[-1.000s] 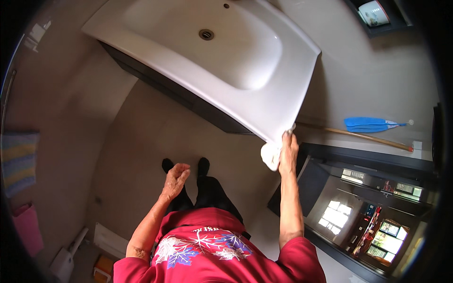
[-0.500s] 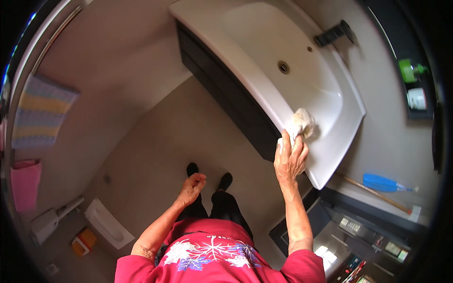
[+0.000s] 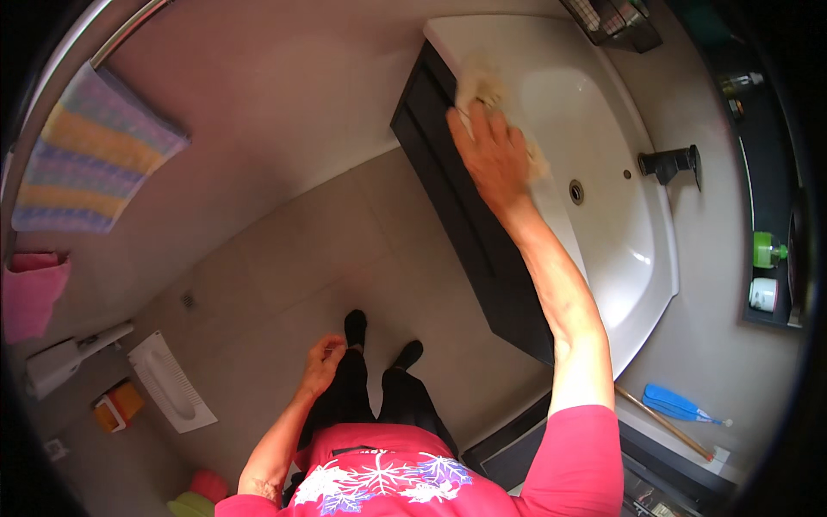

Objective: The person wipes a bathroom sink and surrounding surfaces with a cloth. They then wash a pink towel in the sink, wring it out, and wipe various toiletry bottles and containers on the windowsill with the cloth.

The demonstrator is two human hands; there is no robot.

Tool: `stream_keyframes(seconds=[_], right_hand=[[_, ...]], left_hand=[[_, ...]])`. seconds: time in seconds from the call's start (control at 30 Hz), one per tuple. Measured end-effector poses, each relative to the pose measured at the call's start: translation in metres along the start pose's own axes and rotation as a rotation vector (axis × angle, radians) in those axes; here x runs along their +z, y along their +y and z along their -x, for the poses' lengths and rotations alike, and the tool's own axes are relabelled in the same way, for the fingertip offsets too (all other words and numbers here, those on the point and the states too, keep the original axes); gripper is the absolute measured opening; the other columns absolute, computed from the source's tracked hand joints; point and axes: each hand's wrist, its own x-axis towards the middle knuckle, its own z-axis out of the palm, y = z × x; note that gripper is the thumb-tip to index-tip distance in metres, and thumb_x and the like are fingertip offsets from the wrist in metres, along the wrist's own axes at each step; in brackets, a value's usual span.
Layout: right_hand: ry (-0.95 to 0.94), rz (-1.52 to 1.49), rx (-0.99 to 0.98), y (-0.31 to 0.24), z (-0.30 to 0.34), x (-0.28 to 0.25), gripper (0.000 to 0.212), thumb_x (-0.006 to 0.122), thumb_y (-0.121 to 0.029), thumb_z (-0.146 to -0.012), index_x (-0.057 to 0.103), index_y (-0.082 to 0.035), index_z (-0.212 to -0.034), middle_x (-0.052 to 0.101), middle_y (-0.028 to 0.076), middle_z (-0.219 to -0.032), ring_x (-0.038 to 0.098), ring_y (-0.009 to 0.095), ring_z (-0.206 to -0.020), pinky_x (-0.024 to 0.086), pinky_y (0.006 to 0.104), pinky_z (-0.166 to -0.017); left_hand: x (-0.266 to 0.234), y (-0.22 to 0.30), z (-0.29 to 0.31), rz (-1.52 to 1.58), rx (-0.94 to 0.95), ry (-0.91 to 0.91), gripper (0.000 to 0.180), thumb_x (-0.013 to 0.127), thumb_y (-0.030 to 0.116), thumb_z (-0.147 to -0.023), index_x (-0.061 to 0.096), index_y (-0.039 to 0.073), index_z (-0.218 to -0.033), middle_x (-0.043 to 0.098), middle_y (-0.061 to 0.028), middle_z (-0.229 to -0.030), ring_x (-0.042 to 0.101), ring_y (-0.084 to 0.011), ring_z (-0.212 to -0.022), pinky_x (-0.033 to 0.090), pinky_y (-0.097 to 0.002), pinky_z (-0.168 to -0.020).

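Cloth (image 3: 481, 84) on basin rim (image 3: 517, 33), basket (image 3: 639, 36) seemingly occupied

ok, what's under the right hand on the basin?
Under the right hand: a crumpled cream cloth, showing beyond the fingertips and beside the hand, on the white basin's front edge. The hand covers the cloth's middle; the surface beneath the cloth can't be seen.

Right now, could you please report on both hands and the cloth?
Right hand spread over cloth, along front of sink. Left hand loosely curled, off the sink. Black faucet apart from cloth.
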Motion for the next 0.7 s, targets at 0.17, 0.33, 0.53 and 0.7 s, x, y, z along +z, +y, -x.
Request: stream_keyframes(seconds=[0.17, 0.33, 0.53, 0.7], right_hand=[[-0.001, 0.126, -0.024, -0.034, -0.046, 0.099, 0.031, 0.057, -0.019, -0.081, 0.06, -0.015, -0.111, 0.052, 0.009, -0.118, 0.045, 0.024, -0.111, 0.038, 0.0351, -0.075], [-0.06, 0.129, 0.073, -0.034, -0.02, 0.179, 0.023, 0.057, -0.018, -0.081, 0.064, -0.014, -0.103, 0.05, 0.007, -0.123, 0.044, 0.025, -0.116, 0.035, 0.0391, -0.086], [-0.242, 0.057, -0.112, -0.045, 0.046, 0.111, 0.019, 0.058, -0.021, -0.076, 0.067, -0.014, -0.092, 0.051, 0.004, -0.123, 0.042, 0.024, -0.119, 0.033, 0.0455, -0.091], [-0.561, 0.21, -0.33, -0.028, 0.138, 0.021, 0.041, 0.054, -0.027, -0.082, 0.058, -0.014, -0.121, 0.043, 0.002, -0.133, 0.034, 0.024, -0.129, 0.033, 0.0471, -0.092]], left_hand=[[-0.007, -0.002, -0.012, 0.037, -0.049, 0.064, 0.025, 0.056, 0.02, -0.091, 0.06, 0.003, -0.109, 0.062, -0.0068, -0.102, 0.057, -0.0167, -0.093, 0.046, -0.031, -0.082], [-0.013, 0.005, -0.031, 0.033, 0.002, 0.068, 0.025, 0.057, 0.023, -0.09, 0.06, 0.006, -0.108, 0.061, -0.0014, -0.095, 0.056, -0.0126, -0.083, 0.044, -0.0272, -0.071], [-0.021, 0.012, -0.047, 0.125, 0.012, 0.097, 0.024, 0.057, 0.024, -0.091, 0.06, 0.008, -0.108, 0.06, 0.0002, -0.096, 0.055, -0.0117, -0.083, 0.044, -0.0271, -0.071], [-0.01, 0.015, -0.048, 0.118, -0.037, 0.086, 0.027, 0.057, 0.028, -0.09, 0.06, 0.009, -0.108, 0.061, 0.0002, -0.097, 0.056, -0.0115, -0.085, 0.044, -0.0281, -0.072]])
